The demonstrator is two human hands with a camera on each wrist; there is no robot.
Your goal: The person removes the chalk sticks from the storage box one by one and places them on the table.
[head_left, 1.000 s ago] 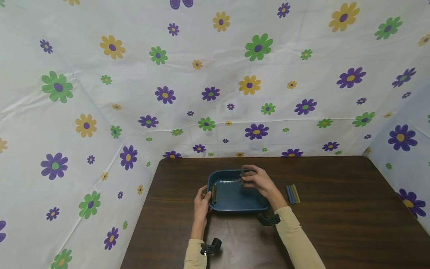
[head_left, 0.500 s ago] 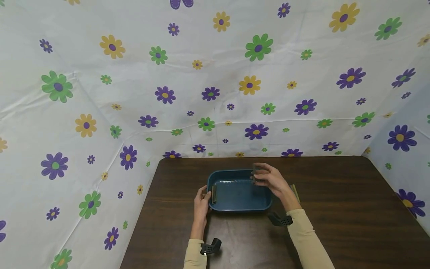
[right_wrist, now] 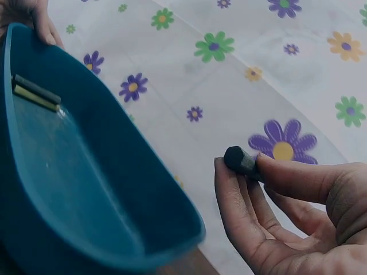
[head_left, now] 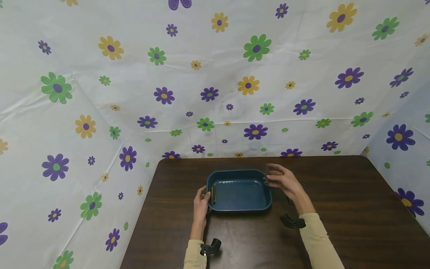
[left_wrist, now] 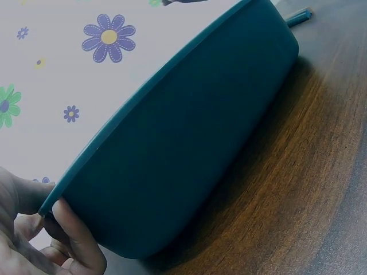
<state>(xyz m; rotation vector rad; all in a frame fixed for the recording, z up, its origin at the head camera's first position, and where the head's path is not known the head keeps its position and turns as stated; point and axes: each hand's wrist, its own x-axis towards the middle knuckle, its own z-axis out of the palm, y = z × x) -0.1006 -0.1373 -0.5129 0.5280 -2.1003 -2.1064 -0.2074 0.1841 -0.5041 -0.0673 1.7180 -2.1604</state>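
Observation:
My left hand (head_left: 201,203) grips the left end of a deep blue plastic tray (head_left: 240,209), pinching its rim. Inside the tray, against that end, two slim sticks (right_wrist: 36,94) lie side by side, one dark and one yellowish. My right hand (head_left: 285,181) is raised at the tray's right end, just outside the rim. Between thumb and fingertips it pinches a dark, faceted stick (right_wrist: 241,162), seen end-on in the right wrist view. Beyond the tray, the end of a blue stick (left_wrist: 299,17) shows on the table in the left wrist view.
The dark wooden table (head_left: 339,209) reaches back to a white flower-printed cloth (head_left: 215,108) that hangs behind it and at both sides. Black camera mounts (head_left: 211,247) sit on both wrists. My right hand and wrist hide the table patch to the tray's right.
My right hand has moved right, from above the tray to outside its right rim, still holding the dark stick. It now covers the blue and yellowish sticks on the table. The left hand stays put.

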